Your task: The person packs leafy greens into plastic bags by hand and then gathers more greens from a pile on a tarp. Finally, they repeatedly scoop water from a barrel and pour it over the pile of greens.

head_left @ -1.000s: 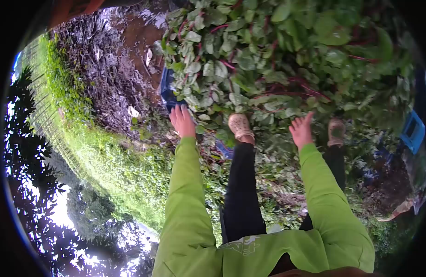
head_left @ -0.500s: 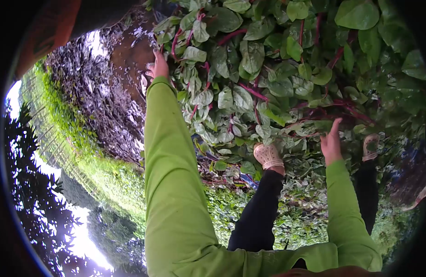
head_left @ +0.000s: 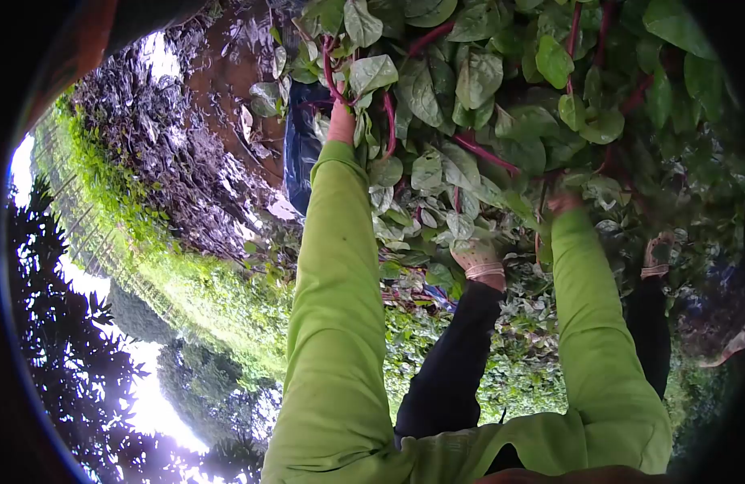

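Among a heap of green leaves (head_left: 469,89) with red stems (head_left: 481,152), both hands reached forward from lime-green sleeves (head_left: 336,306). On the viewer's left side, the left hand (head_left: 341,123) pushed up into the pile, and its fingers were buried under the foliage, so whether they were clenched or released could not be told; a red stem curved just beside it. Over on the other side, the right hand (head_left: 563,202) was sunk into the leaves as well, only a small part of it showing above the cuff, and its fingers were likewise hidden. The heap filled the upper middle and right of the view, lying over a blue sheet (head_left: 300,149) whose edge showed just left of the left sleeve. Between the two arms stood a leg in dark trousers (head_left: 453,355) ending in a pale perforated shoe (head_left: 477,256), half covered by leaves; a second shoe (head_left: 656,254) showed to the right. Wet brown soil (head_left: 227,81) and a grassy bank (head_left: 203,290) lay to the left.
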